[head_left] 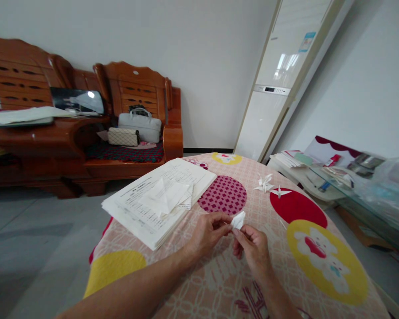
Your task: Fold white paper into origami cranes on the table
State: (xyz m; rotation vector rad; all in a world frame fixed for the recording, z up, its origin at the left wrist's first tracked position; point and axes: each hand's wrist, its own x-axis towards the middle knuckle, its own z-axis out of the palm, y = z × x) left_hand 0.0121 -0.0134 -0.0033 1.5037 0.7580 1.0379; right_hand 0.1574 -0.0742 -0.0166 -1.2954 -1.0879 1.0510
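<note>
A small folded piece of white paper (238,220) is pinched between my two hands above the patterned tablecloth. My left hand (210,230) grips its left corner with thumb and fingers. On the lower right side, my right hand (252,241) holds it between thumb and forefinger. Beyond my hands lie several folded paper cranes (264,182), with one crane (279,192) at the edge of the red circle. To the left is a stack of printed sheets (126,208), and creased, partly folded papers (164,195) rest on top of it.
A glass side table (362,190) with papers, a plastic bag (395,181) and other items stands at the right. Behind the table are a wooden sofa chair (173,141) with bags (141,126) on it and a tall white air conditioner (262,115).
</note>
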